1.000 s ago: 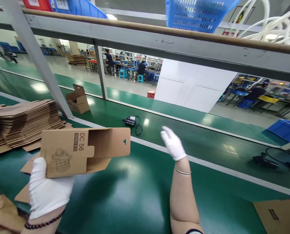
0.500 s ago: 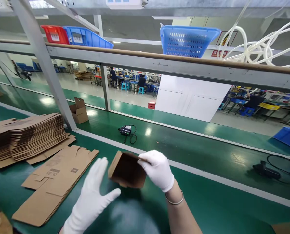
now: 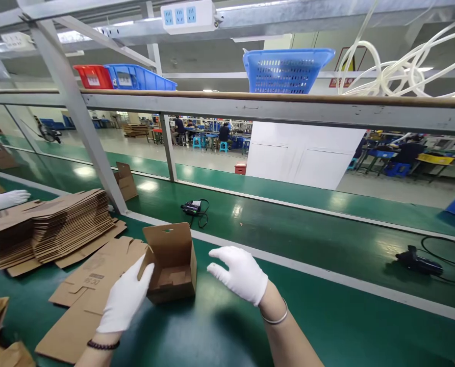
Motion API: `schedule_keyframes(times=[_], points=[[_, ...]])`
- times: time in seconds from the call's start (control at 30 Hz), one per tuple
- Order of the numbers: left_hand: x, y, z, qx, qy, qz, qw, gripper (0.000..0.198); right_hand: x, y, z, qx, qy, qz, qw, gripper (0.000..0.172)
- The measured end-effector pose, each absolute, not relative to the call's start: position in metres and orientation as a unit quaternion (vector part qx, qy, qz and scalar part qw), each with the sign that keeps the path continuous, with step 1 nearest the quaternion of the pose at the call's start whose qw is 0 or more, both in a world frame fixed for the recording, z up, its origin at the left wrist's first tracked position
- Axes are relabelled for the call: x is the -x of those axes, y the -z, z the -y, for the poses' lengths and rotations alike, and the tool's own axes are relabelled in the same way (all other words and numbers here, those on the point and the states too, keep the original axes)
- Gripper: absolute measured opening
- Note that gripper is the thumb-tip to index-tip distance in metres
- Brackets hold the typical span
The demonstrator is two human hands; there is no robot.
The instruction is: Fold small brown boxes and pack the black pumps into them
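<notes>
An open cardboard box (image 3: 172, 293) sits upright on the green work surface, its flap with a hang slot raised at the back. My left hand (image 3: 126, 295), white-gloved, has its thumb and fingers around the box's left side. To the right of the box, my right hand (image 3: 238, 272), also gloved, is held in the air with thumb and fingers apart and nothing between them. Flat folded cartons (image 3: 76, 316) printed with dark lettering lie left of my left hand. Behind them is a tall stack of flattened cartons (image 3: 74, 224).
A co-worker's gloved hand (image 3: 11, 200) is at the far left. On the belt beyond lie a black device with a cable (image 3: 192, 207) and another black device (image 3: 419, 262). A metal post (image 3: 85, 117) rises behind the stack. Overhead, a shelf holds a blue basket (image 3: 286, 71).
The box has moved left and now stands upright with its opening facing me. My right hand has let go of it; my left hand has closed on its left side. A co-worker's hand has appeared.
</notes>
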State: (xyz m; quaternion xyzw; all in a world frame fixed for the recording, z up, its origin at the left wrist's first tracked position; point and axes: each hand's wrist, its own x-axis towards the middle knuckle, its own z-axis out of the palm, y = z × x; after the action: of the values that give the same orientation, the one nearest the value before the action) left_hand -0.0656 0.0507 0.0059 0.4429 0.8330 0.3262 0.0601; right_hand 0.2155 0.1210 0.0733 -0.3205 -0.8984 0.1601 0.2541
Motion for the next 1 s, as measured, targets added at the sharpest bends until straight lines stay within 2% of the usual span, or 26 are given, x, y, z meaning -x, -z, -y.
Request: schedule_keyframes(times=[0.1,0.2,0.27,0.3,0.37,0.47,0.5,0.57,0.73,1.0], points=[[0.068,-0.002,-0.054,-0.461,-0.361,-0.806,0.083,0.063,-0.213,-0.073,-0.121,0.326,-0.148,0.918,0.168,0.038],[0.057,0.002,-0.044,-0.458,-0.460,-0.759,-0.058,0.072,-0.212,-0.064,-0.127,0.330,-0.134,0.930,0.097,0.044],[0.039,0.007,-0.034,-0.507,-0.518,-0.669,-0.165,0.061,-0.209,-0.052,-0.138,0.334,-0.145,0.930,0.060,0.047],[0.025,0.012,-0.029,-0.562,-0.524,-0.613,-0.184,0.052,-0.206,-0.043,-0.145,0.338,-0.161,0.926,0.048,0.046],[-0.009,0.029,-0.026,-0.703,-0.476,-0.508,-0.144,0.036,-0.196,-0.021,-0.160,0.349,-0.203,0.915,0.026,0.039],[-0.063,0.073,-0.037,-0.887,-0.289,-0.360,0.017,0.023,-0.177,0.013,-0.176,0.392,-0.218,0.893,0.028,0.028],[-0.076,0.088,-0.043,-0.915,-0.251,-0.314,0.043,0.022,-0.172,0.022,-0.180,0.414,-0.207,0.886,0.040,0.029],[-0.090,0.114,-0.054,-0.923,-0.205,-0.321,0.063,0.021,-0.164,0.036,-0.184,0.455,-0.184,0.869,0.069,0.033],[-0.076,0.122,-0.055,-0.903,-0.227,-0.349,0.102,0.012,-0.163,0.050,-0.188,0.470,-0.172,0.859,0.110,0.028],[-0.072,0.123,-0.052,-0.885,-0.249,-0.376,0.115,0.013,-0.164,0.058,-0.190,0.458,-0.168,0.864,0.124,0.027]])
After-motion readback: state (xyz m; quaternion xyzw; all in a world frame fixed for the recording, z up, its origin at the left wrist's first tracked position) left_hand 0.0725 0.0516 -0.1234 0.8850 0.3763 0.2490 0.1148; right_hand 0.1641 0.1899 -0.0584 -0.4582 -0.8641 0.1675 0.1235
